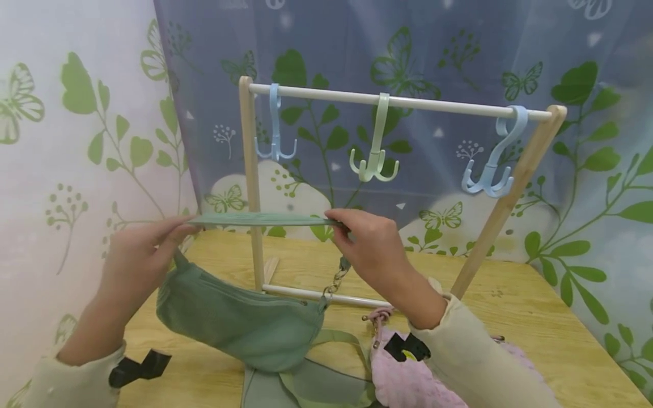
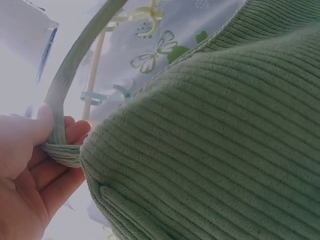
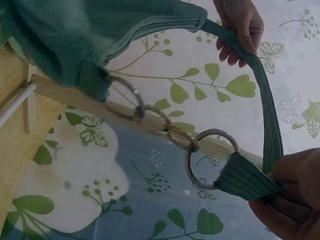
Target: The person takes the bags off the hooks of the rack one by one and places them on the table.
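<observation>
A green ribbed shoulder bag [image 1: 240, 320] hangs in the air by its strap [image 1: 265, 219], which both hands stretch nearly level above it. My left hand [image 1: 140, 260] pinches the strap's left end between thumb and fingers, close to the bag's corner [image 2: 95, 145]. At the other end my right hand [image 1: 369, 249] pinches the strap near a metal ring chain [image 3: 170, 130] that joins it to the bag. Behind the hands stands a rack whose white bar [image 1: 326, 96] carries a blue hook [image 1: 276, 144], a pale green hook [image 1: 376, 161] and another blue hook [image 1: 490, 175].
Beneath the green bag lies a grey-green bag [image 1: 331, 362] with a light green strap. A fluffy pink bag [image 1: 400, 374] lies on the wooden table [image 1: 556, 340], partly behind my right sleeve. The rack's lower bar [image 1: 326, 296] runs near the tabletop between wooden legs [image 1: 490, 249].
</observation>
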Tool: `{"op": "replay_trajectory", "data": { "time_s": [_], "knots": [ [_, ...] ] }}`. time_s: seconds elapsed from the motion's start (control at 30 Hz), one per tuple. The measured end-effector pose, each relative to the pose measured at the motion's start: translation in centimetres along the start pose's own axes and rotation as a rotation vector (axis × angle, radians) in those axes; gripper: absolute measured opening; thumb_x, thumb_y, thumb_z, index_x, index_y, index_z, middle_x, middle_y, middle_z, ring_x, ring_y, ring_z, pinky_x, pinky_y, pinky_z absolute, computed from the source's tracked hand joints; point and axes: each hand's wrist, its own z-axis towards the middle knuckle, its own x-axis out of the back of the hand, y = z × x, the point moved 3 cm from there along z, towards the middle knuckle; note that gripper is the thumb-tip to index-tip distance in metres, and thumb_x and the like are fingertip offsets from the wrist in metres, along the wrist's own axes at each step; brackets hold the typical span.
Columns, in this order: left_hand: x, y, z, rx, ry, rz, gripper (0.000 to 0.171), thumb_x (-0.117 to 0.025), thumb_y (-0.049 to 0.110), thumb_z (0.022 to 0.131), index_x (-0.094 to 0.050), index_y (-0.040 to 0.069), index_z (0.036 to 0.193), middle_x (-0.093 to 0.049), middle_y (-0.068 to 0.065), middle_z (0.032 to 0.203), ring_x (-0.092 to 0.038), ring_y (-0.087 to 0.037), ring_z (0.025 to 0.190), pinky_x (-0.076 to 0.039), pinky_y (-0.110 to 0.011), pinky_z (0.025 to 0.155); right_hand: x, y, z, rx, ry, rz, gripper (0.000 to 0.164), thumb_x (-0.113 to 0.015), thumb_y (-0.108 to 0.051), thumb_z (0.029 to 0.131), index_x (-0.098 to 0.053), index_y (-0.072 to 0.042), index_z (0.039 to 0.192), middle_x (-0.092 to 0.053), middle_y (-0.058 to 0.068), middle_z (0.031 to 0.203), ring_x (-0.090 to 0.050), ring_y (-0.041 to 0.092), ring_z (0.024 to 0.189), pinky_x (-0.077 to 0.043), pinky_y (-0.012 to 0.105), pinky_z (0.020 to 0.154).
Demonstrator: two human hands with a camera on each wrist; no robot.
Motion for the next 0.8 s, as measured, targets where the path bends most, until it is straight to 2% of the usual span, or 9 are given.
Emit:
{"op": "replay_trajectory", "data": {
  "time_s": [0.1, 0.17, 0.23, 0.43, 0.57, 0.63, 0.73, 0.8],
  "knots": [
    [0.2, -0.2, 0.0, -0.004, 0.011, 0.045, 0.03, -0.059, 0.027, 0.097, -0.077, 0.003, 0.098, -0.072, -0.009, 0.072, -0.02, 0.004, 0.043, -0.021, -0.02, 0.04, -0.4, 0.5, -0.6, 0.024, -0.008, -0.064, 0.021, -0.069, 0.007, 0.083, -0.073, -0.001, 0.101, -0.074, 0.012, 0.091, -0.07, 0.018, 0.07, -0.052, 0.028, 0.053],
    [0.4, -0.5, -0.2, -0.019, 0.023, 0.066, 0.039, -0.055, 0.036, 0.098, -0.077, 0.003, 0.098, -0.072, -0.009, 0.072, -0.021, 0.004, 0.043, -0.021, -0.021, 0.039, -0.6, 0.9, -0.9, 0.012, -0.009, -0.074, 0.019, -0.07, 0.006, 0.083, -0.074, -0.002, 0.1, -0.074, 0.011, 0.09, -0.07, 0.018, 0.07, -0.054, 0.029, 0.055],
    [0.5, -0.8, -0.3, -0.027, 0.039, 0.066, 0.042, -0.055, 0.037, 0.098, -0.077, 0.002, 0.097, -0.073, -0.011, 0.075, -0.023, 0.003, 0.043, -0.022, -0.021, 0.04, -0.6, 1.3, -1.2, -0.001, 0.001, -0.074, 0.019, -0.07, 0.005, 0.084, -0.075, -0.002, 0.1, -0.074, 0.01, 0.089, -0.071, 0.018, 0.071, -0.055, 0.031, 0.059],
    [0.4, -1.3, -0.8, -0.004, 0.024, 0.027, 0.019, -0.065, 0.016, 0.094, -0.076, 0.0, 0.099, -0.074, -0.014, 0.082, -0.028, 0.003, 0.043, -0.024, -0.016, 0.041, -0.4, 1.9, -1.8, -0.008, 0.035, -0.062, 0.018, -0.072, 0.002, 0.084, -0.076, -0.003, 0.102, -0.075, 0.01, 0.091, -0.071, 0.019, 0.071, -0.057, 0.033, 0.061],
    [0.5, -1.2, -0.8, -0.017, 0.007, 0.05, 0.018, -0.066, 0.014, 0.093, -0.076, 0.001, 0.097, -0.074, -0.013, 0.083, -0.04, 0.002, 0.049, -0.032, -0.016, 0.046, -0.3, 2.2, -2.0, -0.017, 0.029, -0.051, 0.02, -0.074, 0.0, 0.083, -0.076, -0.004, 0.103, -0.075, 0.01, 0.093, -0.072, 0.02, 0.073, -0.058, 0.034, 0.064],
    [0.5, -1.1, -0.8, -0.013, -0.007, 0.05, 0.019, -0.065, 0.016, 0.094, -0.077, 0.001, 0.096, -0.074, -0.013, 0.083, -0.04, 0.002, 0.049, -0.031, -0.017, 0.045, -0.3, 2.3, -2.0, -0.016, 0.021, -0.051, 0.02, -0.074, -0.001, 0.084, -0.076, -0.004, 0.104, -0.075, 0.01, 0.094, -0.072, 0.02, 0.074, -0.058, 0.034, 0.064],
    [0.5, -1.0, -0.9, 0.032, -0.043, 0.035, 0.014, -0.067, 0.013, 0.092, -0.077, 0.004, 0.096, -0.074, -0.011, 0.084, -0.046, 0.014, 0.061, -0.035, -0.015, 0.05, 0.0, 2.3, -2.1, -0.012, 0.007, -0.05, 0.021, -0.074, -0.001, 0.084, -0.076, -0.004, 0.105, -0.075, 0.01, 0.095, -0.072, 0.019, 0.072, -0.057, 0.032, 0.061],
    [0.6, -1.0, -0.9, 0.055, -0.08, 0.018, 0.012, -0.067, 0.009, 0.091, -0.077, 0.004, 0.096, -0.075, -0.009, 0.086, -0.048, 0.021, 0.071, -0.039, -0.011, 0.058, 0.3, 2.1, -2.3, 0.0, -0.001, -0.049, 0.02, -0.073, 0.0, 0.085, -0.075, -0.004, 0.105, -0.075, 0.009, 0.095, -0.072, 0.019, 0.071, -0.057, 0.031, 0.06]
  ]
}}
